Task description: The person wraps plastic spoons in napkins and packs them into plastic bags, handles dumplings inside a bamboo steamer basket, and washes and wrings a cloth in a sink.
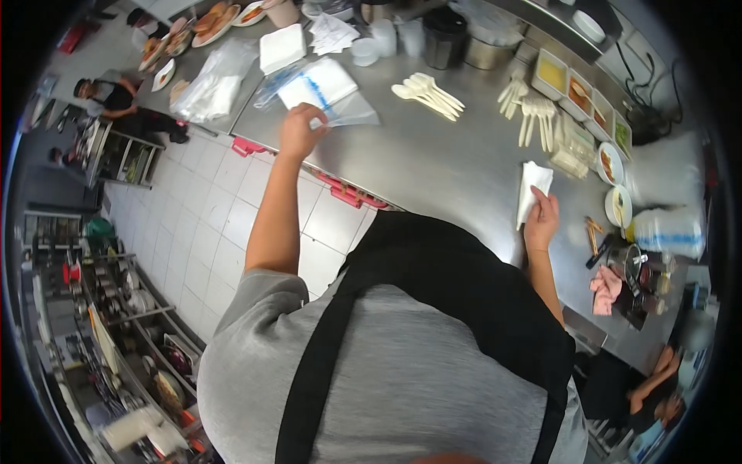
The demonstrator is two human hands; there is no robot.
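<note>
My left hand (301, 131) reaches to the near edge of a clear plastic bag (357, 112), its thumb and fingers pinched at the film. The bag lies with a white, blue-striped stack (318, 83) on the steel counter. On the right, my right hand (543, 218) grips a folded white napkin (533, 189) between thumb and fingers; whether anything is wrapped inside is hidden. Between the hands, farther back, lies a pile of cream plastic spoons (429, 96). Beyond the napkin are plastic forks (536, 120) and more spoons (513, 89).
White napkins (283, 49) and a bag of clear plastic (220, 81) lie at the back left. Food containers (550, 71) and bowls (610, 162) line the right side, near a pink cloth (605, 290). Pink drawer handles (340, 191) edge the counter. People stand at far left and lower right.
</note>
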